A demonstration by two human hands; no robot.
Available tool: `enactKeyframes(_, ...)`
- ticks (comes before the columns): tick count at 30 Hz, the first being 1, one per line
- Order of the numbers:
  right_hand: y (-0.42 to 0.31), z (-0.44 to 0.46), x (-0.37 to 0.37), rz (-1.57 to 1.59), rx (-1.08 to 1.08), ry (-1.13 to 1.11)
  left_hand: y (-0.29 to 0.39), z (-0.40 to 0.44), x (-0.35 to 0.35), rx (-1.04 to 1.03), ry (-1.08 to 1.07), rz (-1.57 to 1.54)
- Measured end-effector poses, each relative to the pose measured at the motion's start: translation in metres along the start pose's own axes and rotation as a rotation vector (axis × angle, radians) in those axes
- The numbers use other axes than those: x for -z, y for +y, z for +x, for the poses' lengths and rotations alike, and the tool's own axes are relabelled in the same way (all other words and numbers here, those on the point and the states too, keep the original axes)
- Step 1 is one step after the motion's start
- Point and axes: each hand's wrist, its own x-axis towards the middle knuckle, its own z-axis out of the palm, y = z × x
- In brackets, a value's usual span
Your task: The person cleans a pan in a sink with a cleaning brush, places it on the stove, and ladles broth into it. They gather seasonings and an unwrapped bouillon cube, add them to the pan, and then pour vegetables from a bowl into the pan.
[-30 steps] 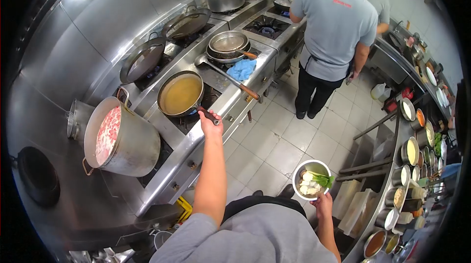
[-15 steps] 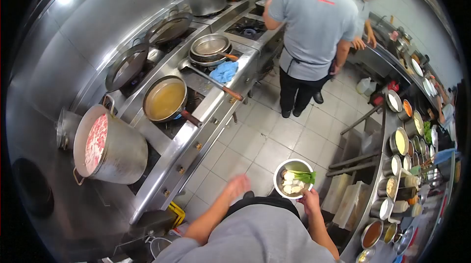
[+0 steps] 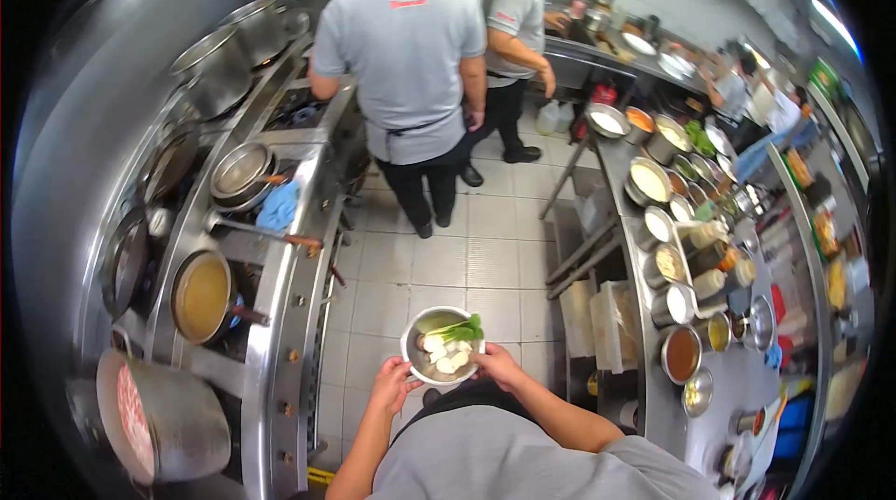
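Note:
A round metal bowl (image 3: 411,332) is held in front of my body, over the floor. Inside it lie green leafy stalks (image 3: 455,329) and several pale white pieces (image 3: 448,356). My left hand (image 3: 394,382) grips the bowl's left rim, and my right hand (image 3: 497,365) grips its right rim. To the left, a pan of yellowish liquid (image 3: 203,296) rests on the stove with its handle toward the aisle, touched by neither hand.
A large pot (image 3: 182,421) with pink contents stands at the lower left. Stacked strainers (image 3: 243,171), a blue cloth (image 3: 278,206) and a ladle lie along the stove. Two people (image 3: 401,61) stand ahead. The right counter (image 3: 667,425) holds several containers of ingredients.
My left hand has let go of the pan handle and now holds the bowl's left side. The view has turned right, toward the counter. One person ahead has moved away from the stove side.

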Motion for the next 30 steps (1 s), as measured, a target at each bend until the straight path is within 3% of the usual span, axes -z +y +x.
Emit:
enactKeyframes(11,0.001,-0.013,0.054,0.079,-0.022,-0.035,-0.003,0.038,-0.034,-0.011,0.034,0.057)
enactKeyframes(15,0.062,0.020,0.138,-0.265,-0.152,0.151,0.032,0.049,-0.058,-0.070,0.038,0.028)
enactKeyframes(16,0.092,0.029,0.177,-0.482,-0.099,0.153,0.037,0.057,-0.059,-0.122,0.039,0.025)
enactKeyframes(17,0.111,0.038,0.211,-0.932,-0.144,0.179,0.051,0.058,-0.070,-0.170,0.051,0.009)
enactKeyframes(18,0.134,0.042,0.243,-0.556,-0.360,0.203,0.060,0.063,-0.071,-0.205,0.059,0.001)
enactKeyframes(20,0.124,0.025,0.264,-0.411,-0.602,0.191,0.081,0.065,-0.079,-0.294,0.121,-0.045)
enactKeyframes(24,0.125,0.053,0.312,-0.340,-0.613,0.173,0.113,0.058,-0.088,-0.360,0.149,-0.024)
enactKeyframes(27,0.078,0.099,0.302,-0.507,-0.569,-0.006,0.110,0.054,-0.085,-0.399,0.210,-0.113)
enactKeyframes(30,0.033,0.142,0.279,-0.451,-0.410,-0.012,0.114,0.048,-0.076,-0.421,0.275,-0.184)
